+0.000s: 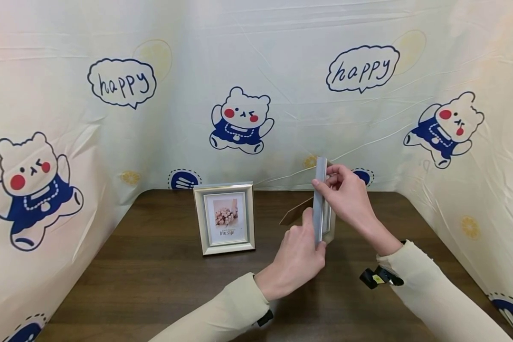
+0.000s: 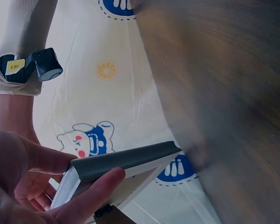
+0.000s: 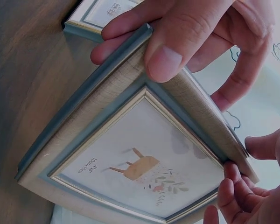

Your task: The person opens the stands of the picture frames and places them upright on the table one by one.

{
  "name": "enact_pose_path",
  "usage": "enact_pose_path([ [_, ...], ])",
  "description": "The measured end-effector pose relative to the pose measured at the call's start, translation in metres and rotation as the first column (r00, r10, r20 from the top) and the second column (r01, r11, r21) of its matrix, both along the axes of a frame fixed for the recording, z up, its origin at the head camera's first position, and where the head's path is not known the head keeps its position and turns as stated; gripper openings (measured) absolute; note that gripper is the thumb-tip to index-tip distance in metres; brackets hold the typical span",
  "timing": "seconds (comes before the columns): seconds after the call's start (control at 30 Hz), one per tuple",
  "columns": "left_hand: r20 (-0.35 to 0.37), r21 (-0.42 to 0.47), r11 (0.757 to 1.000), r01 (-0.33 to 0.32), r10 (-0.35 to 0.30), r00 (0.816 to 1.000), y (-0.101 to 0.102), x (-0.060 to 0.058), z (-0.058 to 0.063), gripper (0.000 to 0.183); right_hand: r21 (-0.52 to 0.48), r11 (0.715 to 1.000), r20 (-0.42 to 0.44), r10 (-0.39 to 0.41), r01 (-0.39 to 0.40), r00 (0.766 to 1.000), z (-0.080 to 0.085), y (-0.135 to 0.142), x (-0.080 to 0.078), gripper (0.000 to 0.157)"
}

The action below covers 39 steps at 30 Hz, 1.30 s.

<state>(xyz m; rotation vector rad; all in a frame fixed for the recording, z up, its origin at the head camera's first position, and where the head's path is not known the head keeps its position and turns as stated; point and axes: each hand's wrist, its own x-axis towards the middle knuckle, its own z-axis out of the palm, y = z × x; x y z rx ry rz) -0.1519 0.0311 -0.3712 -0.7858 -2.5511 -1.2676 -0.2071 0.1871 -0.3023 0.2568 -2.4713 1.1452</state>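
Both hands hold a picture frame (image 1: 320,204), which stands edge-on to the head view. Its front, in the right wrist view, has a pale gold and blue-grey border around a print (image 3: 144,163) of a stool and leaves. My left hand (image 1: 297,259) grips the near lower part, thumb on the front side. Higher up, my right hand (image 1: 348,194) pinches the upper edge between thumb and curled fingers. A brown support flap (image 1: 297,212) juts out from the back. I cannot tell whether the lower edge touches the table.
A similar picture frame (image 1: 224,218) with a pink flower print stands upright to the left on the dark wooden table (image 1: 154,280). Behind and on both sides hangs a pale curtain (image 1: 282,47) with bear drawings. A black camera (image 1: 378,277) sits on the right wrist.
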Motion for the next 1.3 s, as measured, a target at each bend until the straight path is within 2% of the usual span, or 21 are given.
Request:
enact_pose_path([
  [0.17,-0.019,0.006,1.0,-0.025,0.025,1.0,-0.001,-0.001,-0.001,0.062,0.008,1.0,0.003,0.018,-0.018,1.0,0.002,-0.003,0.001,0.04],
  [0.4,0.038,0.063,0.998,-0.004,0.001,0.999,-0.005,-0.002,-0.002,0.063,0.003,0.997,0.004,0.074,-0.074,0.997,0.003,-0.005,0.001,0.04],
  [0.97,0.05,0.101,0.995,-0.019,0.014,0.999,-0.012,-0.005,-0.001,0.068,0.007,0.994,0.016,0.11,-0.11,0.994,0.002,-0.002,0.001,0.043],
  [1.13,0.051,0.095,0.995,-0.04,0.036,0.998,-0.013,-0.007,-0.003,0.069,-0.002,0.993,0.017,0.12,-0.12,0.993,0.003,-0.002,0.003,0.043],
  [1.3,0.093,0.13,0.991,-0.034,0.022,0.995,-0.013,-0.009,-0.004,0.069,0.008,0.991,0.011,0.135,-0.136,0.991,0.003,0.0,0.003,0.041],
])
